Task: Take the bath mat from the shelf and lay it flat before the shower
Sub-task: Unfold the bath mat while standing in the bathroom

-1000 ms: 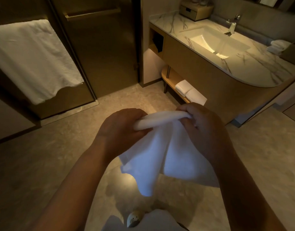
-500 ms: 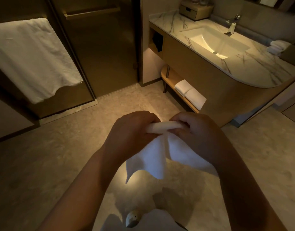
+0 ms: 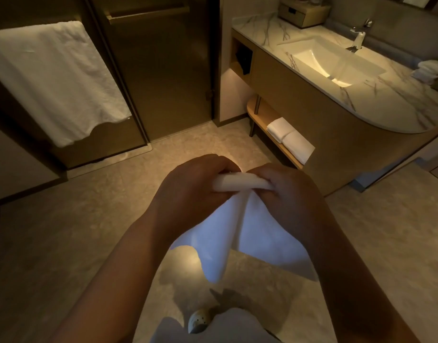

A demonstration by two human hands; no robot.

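I hold the white bath mat (image 3: 220,241) in both hands at the middle of the view, above the tiled floor. Its top edge is bunched into a roll between my left hand (image 3: 190,186) and my right hand (image 3: 289,191), and the rest hangs down in loose folds under my wrists. Both hands are shut on that top edge, close together. The dark glass shower door (image 3: 161,70) stands ahead, beyond a strip of bare floor. The low wooden shelf (image 3: 265,115) under the vanity is to the right of it.
Two folded white towels (image 3: 291,139) lie on the shelf. A large white towel (image 3: 54,80) hangs on the glass panel at left. The marble vanity with sink (image 3: 336,63) fills the upper right. A slippered foot (image 3: 200,323) shows at the bottom edge.
My hands drew closer together over the mat's top edge. The hanging part swung and the folds shifted; more of it now hangs below my wrists than half a second ago.
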